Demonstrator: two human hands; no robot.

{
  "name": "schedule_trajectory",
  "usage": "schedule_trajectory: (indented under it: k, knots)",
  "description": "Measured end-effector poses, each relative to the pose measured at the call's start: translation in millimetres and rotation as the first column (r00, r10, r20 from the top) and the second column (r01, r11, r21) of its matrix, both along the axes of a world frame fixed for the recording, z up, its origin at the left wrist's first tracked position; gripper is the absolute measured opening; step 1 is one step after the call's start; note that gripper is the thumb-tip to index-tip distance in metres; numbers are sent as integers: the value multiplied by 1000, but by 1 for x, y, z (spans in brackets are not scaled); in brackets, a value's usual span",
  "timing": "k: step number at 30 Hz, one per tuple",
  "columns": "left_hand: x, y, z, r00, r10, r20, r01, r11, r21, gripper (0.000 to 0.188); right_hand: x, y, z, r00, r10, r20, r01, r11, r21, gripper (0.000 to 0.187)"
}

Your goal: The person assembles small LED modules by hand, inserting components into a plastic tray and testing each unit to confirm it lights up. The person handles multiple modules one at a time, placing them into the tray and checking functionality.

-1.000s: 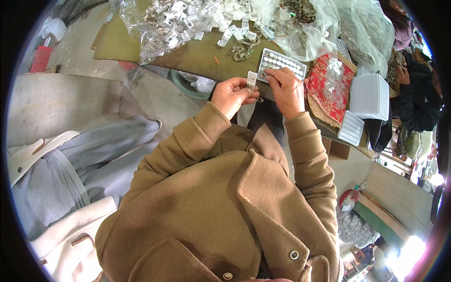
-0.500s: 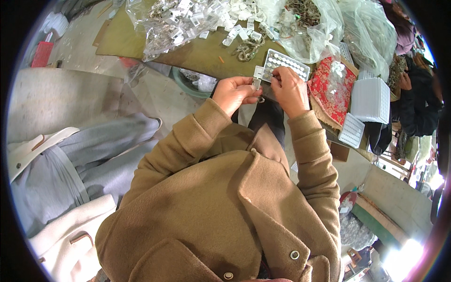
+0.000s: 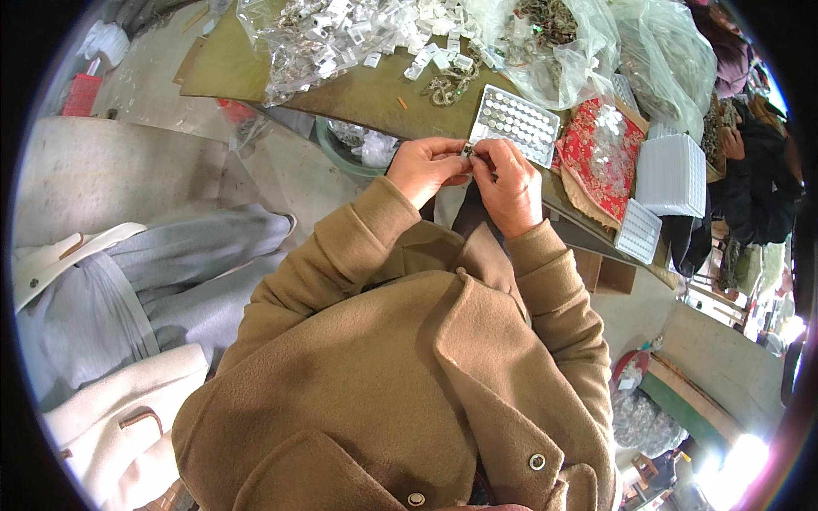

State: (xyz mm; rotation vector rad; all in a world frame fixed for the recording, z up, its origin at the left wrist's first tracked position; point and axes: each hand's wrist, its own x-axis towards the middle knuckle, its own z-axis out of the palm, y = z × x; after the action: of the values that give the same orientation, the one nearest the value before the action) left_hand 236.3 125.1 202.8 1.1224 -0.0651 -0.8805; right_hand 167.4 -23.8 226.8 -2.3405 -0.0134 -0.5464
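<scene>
My left hand (image 3: pixel 429 169) is closed, pinching a small white plastic case (image 3: pixel 467 148), mostly hidden behind the fingers. Against it, the fingertips of my right hand (image 3: pixel 509 180) are pressed together; whatever they pinch is too small or covered to make out. Both hands meet just off the near edge of the table (image 3: pixel 375 112). Right beyond them lies a white tray (image 3: pixel 480 128) with rows of round silvery discs (image 3: pixel 515 119) like button cells. Loose white plastic cases (image 3: pixel 419 65) and a tangle of thin cord or wire (image 3: pixel 450 88) lie farther back.
Clear bags (image 3: pixel 588 51) of parts fill the back. At right are red patterned cloth (image 3: pixel 601 162), stacked white trays (image 3: pixel 673 177) and a single tray (image 3: pixel 637 232). A basin (image 3: pixel 345 153) stands below the table; a person in grey trousers (image 3: pixel 192 272) sits left, another person (image 3: pixel 758 187) far right.
My right hand has left the disc tray and come left to the case in my left hand. The white case, earlier held up unfolded, is now mostly covered by fingers.
</scene>
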Motion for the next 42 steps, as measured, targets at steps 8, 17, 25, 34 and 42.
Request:
schedule_trajectory:
  k: [8, 17, 25, 34, 42]
  knots:
    - [-3, -3, -7, 994, 75, -82, -71, 996, 46, 29, -5, -4, -6, 989, 15, -147, 43, 925, 378, 14]
    - [3, -5, -1, 997, 75, -7, -73, 981, 182, 22, 27, -16, -14, 985, -165, -45, 161, 983, -92, 5]
    - [6, -3, 2, 998, 59, 31, -63, 979, 192, 24, 34, -15, -16, 984, -159, -78, 137, 964, -230, 9]
    - [2, -7, 1, 990, 103, -97, -104, 995, -6, 22, 10, -4, -9, 993, -116, -35, 121, 956, 268, 12]
    - [-6, -10, 1, 998, 24, -62, -21, 999, 43, 28, -2, -1, -14, 975, -44, 218, 68, 992, -105, 17]
